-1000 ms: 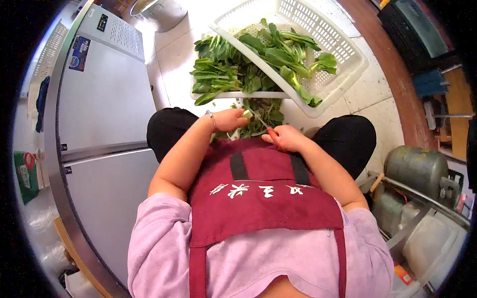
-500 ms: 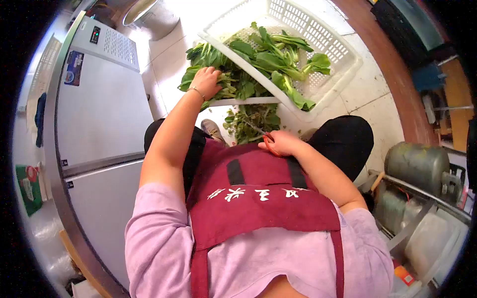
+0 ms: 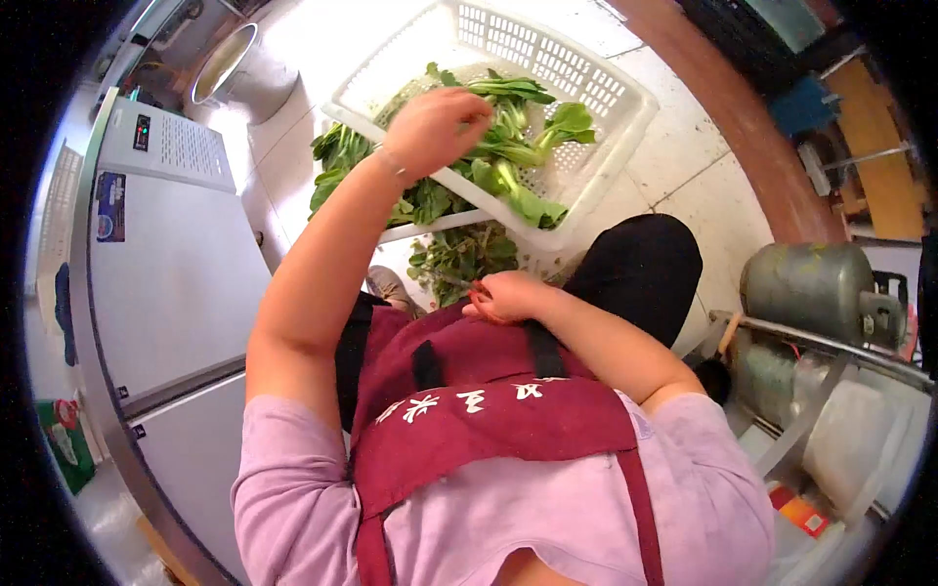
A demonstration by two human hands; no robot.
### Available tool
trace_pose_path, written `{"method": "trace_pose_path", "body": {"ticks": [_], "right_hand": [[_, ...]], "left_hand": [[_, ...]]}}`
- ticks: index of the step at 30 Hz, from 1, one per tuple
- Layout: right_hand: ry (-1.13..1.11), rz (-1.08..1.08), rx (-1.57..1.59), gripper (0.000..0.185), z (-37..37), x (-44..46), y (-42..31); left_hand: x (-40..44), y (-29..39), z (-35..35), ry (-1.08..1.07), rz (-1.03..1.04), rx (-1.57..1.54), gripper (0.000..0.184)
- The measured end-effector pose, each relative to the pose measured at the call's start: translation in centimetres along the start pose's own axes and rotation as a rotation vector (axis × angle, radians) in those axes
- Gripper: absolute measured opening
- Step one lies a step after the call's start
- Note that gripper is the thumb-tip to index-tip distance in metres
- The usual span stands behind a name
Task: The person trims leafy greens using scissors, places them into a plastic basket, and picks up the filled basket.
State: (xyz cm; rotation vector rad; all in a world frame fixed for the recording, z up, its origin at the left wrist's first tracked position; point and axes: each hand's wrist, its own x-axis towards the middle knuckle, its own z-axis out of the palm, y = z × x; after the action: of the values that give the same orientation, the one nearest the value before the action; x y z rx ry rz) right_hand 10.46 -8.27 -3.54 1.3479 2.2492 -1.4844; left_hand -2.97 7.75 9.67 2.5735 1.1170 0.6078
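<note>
My left hand (image 3: 437,130) is over the near-left rim of a white perforated plastic crate (image 3: 625,122). Its fingers curl beside the leafy greens (image 3: 572,122); whatever they grip is hidden from above. In front of my lap, my right hand (image 3: 518,295) is closed around red-handled scissors (image 3: 481,301), whose blades point toward the cut leaves (image 3: 464,249) heaped between my feet. More leafy greens (image 3: 337,151) lie just left of the crate, partly covered by my left forearm, in a container with a white edge (image 3: 430,227).
A large metal pot (image 3: 259,88) stands on the tiled floor at upper left. A refrigeration cabinet (image 3: 176,283) lines the left side. On the right are a grey-green gas cylinder (image 3: 806,293) and a metal rack (image 3: 831,342) holding containers.
My left hand has moved from the greens at the left up and right, over the crate's rim. My right hand keeps the scissors in front of my lap. The whole view has shifted slightly.
</note>
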Motion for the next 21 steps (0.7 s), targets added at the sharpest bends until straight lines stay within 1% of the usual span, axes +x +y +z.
{"method": "trace_pose_path", "body": {"ticks": [2, 3, 5, 6, 8, 10, 11, 12, 14, 15, 17, 18, 20, 21], "right_hand": [[-0.062, 0.027, -0.016, 0.056, -0.3, -0.1, 0.0], [-0.005, -0.010, 0.006, 0.064, 0.3, 0.1, 0.6], [0.013, -0.001, -0.001, 0.065, 1.0, 0.3, 1.3], [0.024, 0.004, -0.012, 0.065, 0.8, 0.1, 1.1], [0.033, -0.003, -0.014, 0.065, 0.2, -0.5, 1.2], [-0.006, -0.019, 0.029, 0.066, 0.1, -0.6, 1.4], [0.013, -0.021, 0.043, 0.066, 0.1, -0.6, 1.7], [0.017, -0.023, 0.048, 0.066, 0.0, -0.7, 1.8], [0.087, -0.067, 0.051, 0.058, 0.1, -0.9, 1.8], [0.089, -0.072, 0.051, 0.058, 0.0, -0.9, 1.8], [0.052, -0.058, 0.027, 0.056, -0.1, -0.8, 1.7], [0.054, -0.063, 0.027, 0.056, -0.2, -0.9, 1.6], [0.023, -0.035, 0.048, 0.055, -0.4, -0.9, 1.3], [0.023, -0.042, 0.042, 0.055, -0.3, -0.8, 1.2]], "left_hand": [[2.9, 0.4, 2.9, -0.213, 0.200, 0.130, 0.019], [4.1, 0.0, 5.0, -0.214, 0.208, 0.128, 0.019], [6.1, -0.9, 8.8, -0.543, 0.255, 0.404, 0.026], [6.6, -0.6, 9.2, -0.543, 0.265, 0.406, 0.026], [7.3, 0.0, 10.3, -0.827, 0.074, 0.592, 0.033], [7.5, -1.7, 11.8, -0.831, 0.080, 0.556, 0.035], [7.5, -2.8, 12.5, -0.832, 0.073, 0.518, 0.037], [7.6, -2.7, 12.2, -0.836, 0.077, 0.522, 0.037], [7.6, -2.7, 11.4, -0.831, 0.105, 0.468, 0.037], [7.5, -2.5, 10.6, -0.833, 0.103, 0.473, 0.037], [7.2, -1.7, 8.1, -0.620, 0.093, 0.226, 0.034], [6.9, -0.9, 6.4, -0.621, 0.092, 0.231, 0.034], [6.3, 0.2, 3.1, -0.462, -0.136, -0.042, 0.031], [5.6, -0.3, 2.2, -0.456, -0.140, -0.036, 0.031]]}}
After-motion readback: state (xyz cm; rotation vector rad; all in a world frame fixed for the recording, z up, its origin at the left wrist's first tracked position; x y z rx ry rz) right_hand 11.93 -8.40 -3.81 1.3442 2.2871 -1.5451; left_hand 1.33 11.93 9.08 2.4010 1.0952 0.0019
